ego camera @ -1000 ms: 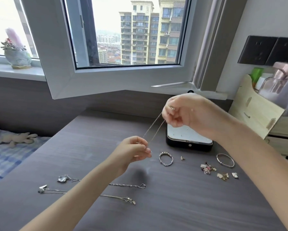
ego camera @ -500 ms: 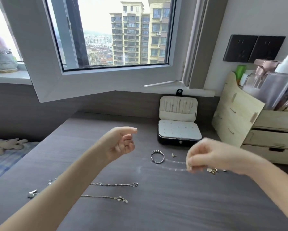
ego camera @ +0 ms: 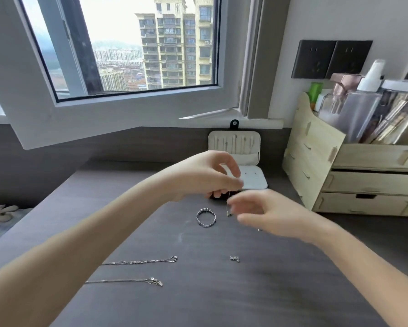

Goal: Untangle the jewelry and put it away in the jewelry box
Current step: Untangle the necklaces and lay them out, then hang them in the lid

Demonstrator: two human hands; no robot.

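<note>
From the head camera, one thin chain hangs over the table, pinched between thumb and forefinger of the left hand, just in front of the one jewelry box. The box is open, its lid upright. The right hand is just beside the chain with its fingers loosely spread and blurred; whether they touch it cannot be told.

One beaded bracelet lies near the hands. Two more chains lie flat and apart, closer to the camera, and one small piece lies to their right.

The table is dark grey wood-grain under an open window facing tower blocks. Two dark wall sockets sit above a wooden organiser holding bottles too blurred to read. A soft toy lies far left.
</note>
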